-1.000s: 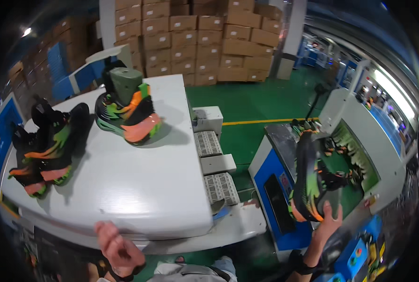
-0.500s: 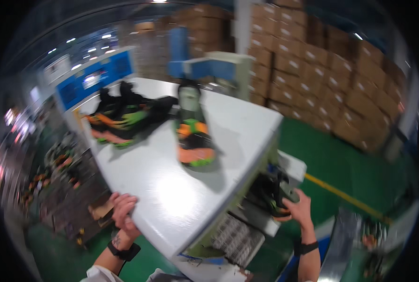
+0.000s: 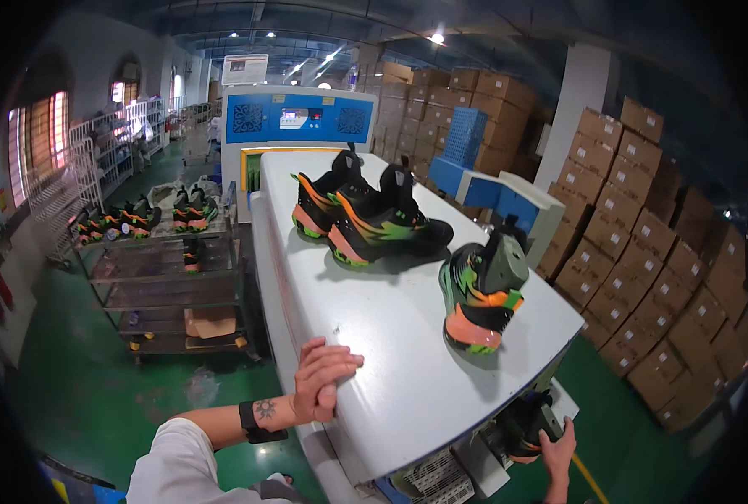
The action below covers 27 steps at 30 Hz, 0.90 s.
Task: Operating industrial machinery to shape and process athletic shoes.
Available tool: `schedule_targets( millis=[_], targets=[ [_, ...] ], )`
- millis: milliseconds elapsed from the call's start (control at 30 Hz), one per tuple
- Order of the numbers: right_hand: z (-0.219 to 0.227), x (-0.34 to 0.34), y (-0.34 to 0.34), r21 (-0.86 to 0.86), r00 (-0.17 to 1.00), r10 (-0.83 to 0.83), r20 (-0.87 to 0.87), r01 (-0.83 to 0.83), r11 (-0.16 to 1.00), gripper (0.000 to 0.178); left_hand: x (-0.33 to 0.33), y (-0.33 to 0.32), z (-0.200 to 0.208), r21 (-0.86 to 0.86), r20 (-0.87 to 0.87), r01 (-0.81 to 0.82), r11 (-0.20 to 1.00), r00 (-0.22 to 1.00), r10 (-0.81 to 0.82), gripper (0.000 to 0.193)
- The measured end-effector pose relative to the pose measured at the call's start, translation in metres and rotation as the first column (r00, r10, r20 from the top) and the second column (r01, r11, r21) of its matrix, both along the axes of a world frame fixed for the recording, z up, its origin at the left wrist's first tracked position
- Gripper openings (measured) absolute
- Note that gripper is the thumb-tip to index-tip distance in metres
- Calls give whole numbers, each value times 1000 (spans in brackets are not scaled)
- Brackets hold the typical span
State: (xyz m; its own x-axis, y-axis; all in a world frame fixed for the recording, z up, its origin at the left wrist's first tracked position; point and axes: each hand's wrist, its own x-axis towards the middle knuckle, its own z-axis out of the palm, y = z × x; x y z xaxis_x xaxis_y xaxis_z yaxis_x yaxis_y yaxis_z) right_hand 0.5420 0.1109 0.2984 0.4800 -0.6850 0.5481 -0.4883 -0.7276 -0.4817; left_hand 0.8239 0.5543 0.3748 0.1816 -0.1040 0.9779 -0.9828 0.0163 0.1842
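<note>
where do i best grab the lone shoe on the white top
Probably by the grey block rising from the shoe, coming down from above: the shoe stands upright and the block sticks out of its opening, leaving bare faces to pinch

Ceiling lamps (image 3: 437,38) glow, left windows (image 3: 58,126) bright, fisheye rim black.

1 left hand (image 3: 322,378), 1 right hand (image 3: 559,441). Shoes (image 3: 382,220): 3 on top of 1 white machine (image 3: 407,336), 1 in the right hand, 1 on a lower shelf of 1 cart (image 3: 172,294); the cart's top row overlaps, can't count. Also 1 wristband (image 3: 260,422), 1 panel (image 3: 298,118) with 2 grilles (image 3: 248,119), 1 sign (image 3: 245,69), 1 pillar (image 3: 580,109). Stacked cartons (image 3: 634,290): dozens, no exact count.
</note>
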Motion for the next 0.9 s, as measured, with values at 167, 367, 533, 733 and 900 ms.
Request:
schedule_targets(
  millis=[167,367,533,733,900],
  targets=[
    [153,31,159,-230,890,382,249,-329,916,42,-4,-7,-5,18,-23,57,998,998,-57,35],
    [300,203,339,128,631,762,-148,-752,647,50,2,12,-9,107,-13,92,990,996,-91,31],
    [286,368,348,139,726,570,-385,-565,813,57,8,6,-6,129,21,213,968,976,-218,29],
    [292,357,343,338,869,433,-241,-343,877,54,17,14,-8,187,-22,346,920,937,-348,30],
    [325,198,338,352,834,438,335,-542,763,25,22,11,-7,285,-38,361,888,930,-365,38]
  ],
)
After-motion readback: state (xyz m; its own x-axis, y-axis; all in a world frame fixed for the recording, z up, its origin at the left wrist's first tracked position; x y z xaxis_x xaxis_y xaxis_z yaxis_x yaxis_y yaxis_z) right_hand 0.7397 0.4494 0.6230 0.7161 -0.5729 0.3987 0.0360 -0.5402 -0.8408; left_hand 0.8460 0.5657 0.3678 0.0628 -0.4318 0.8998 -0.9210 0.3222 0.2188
